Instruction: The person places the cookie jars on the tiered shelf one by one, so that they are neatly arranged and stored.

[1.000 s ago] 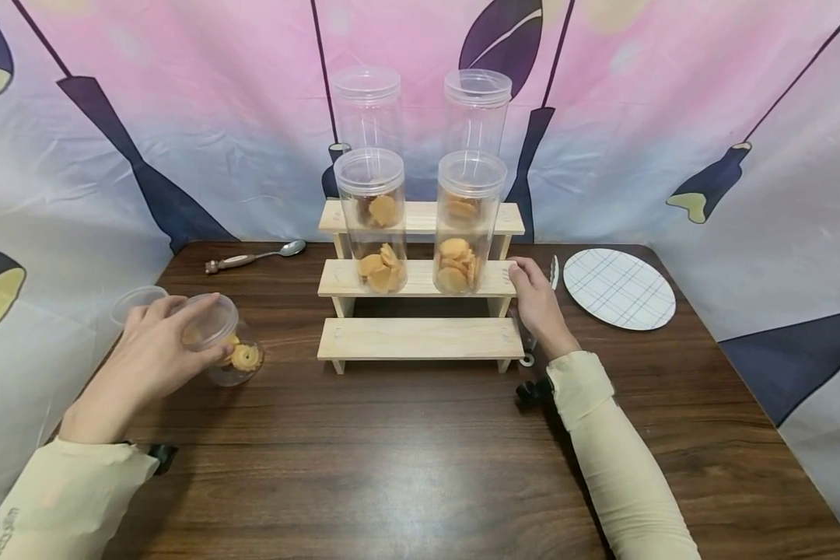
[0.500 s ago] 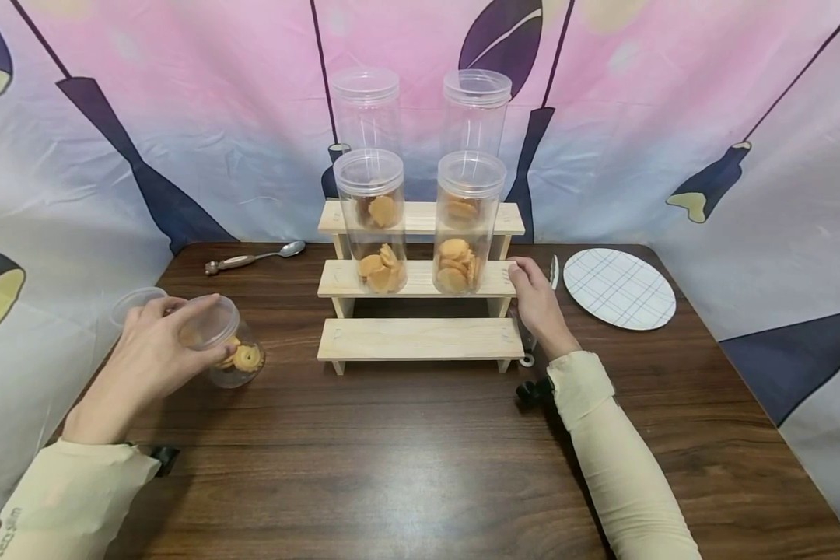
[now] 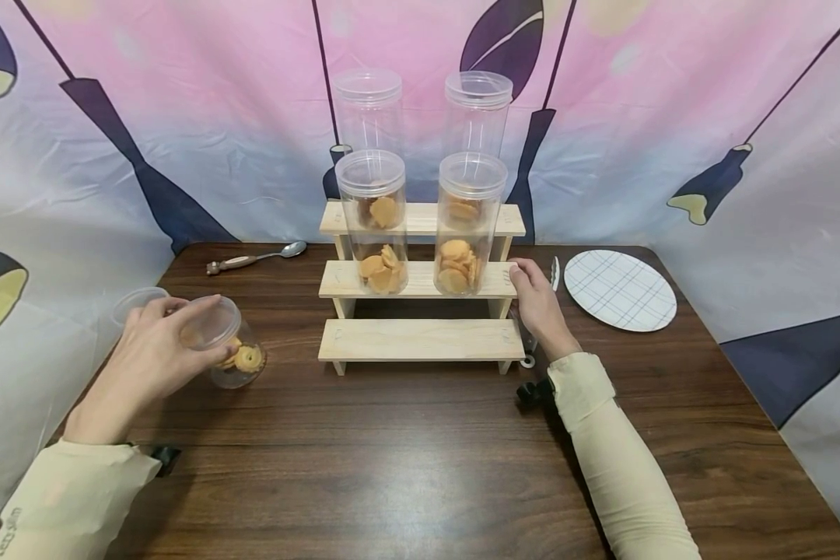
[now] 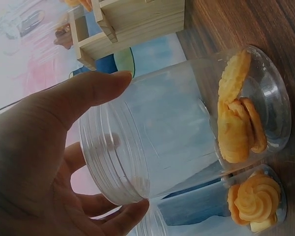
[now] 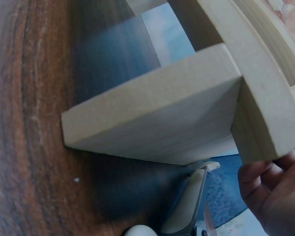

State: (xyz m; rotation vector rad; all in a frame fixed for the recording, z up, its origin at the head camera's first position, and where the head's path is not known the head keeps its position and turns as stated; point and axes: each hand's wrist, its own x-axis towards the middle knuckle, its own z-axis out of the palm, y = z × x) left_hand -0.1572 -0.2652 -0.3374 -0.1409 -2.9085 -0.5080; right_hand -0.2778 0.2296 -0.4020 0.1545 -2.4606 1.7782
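Observation:
At the left of the table, my left hand [image 3: 145,350] grips a clear lidded jar [image 4: 172,128] round its top, thumb on one side and fingers on the other. Piped cookies [image 4: 233,130] lie in the bottom of this jar. Close beside it stands a second clear jar [image 3: 140,299], mostly hidden by the hand in the head view; a swirled cookie [image 4: 258,199] shows in it from the left wrist. My right hand [image 3: 540,307] holds the right end of the middle step of a three-step wooden rack [image 3: 420,340], its fingers curled at the board's edge.
Two jars of round cookies [image 3: 381,268] stand on the middle step, with two more jars [image 3: 477,117] on the top step behind. A spoon [image 3: 252,258] lies at the back left. A checked plate [image 3: 620,290] and a partly hidden slim utensil [image 3: 555,274] lie at the right.

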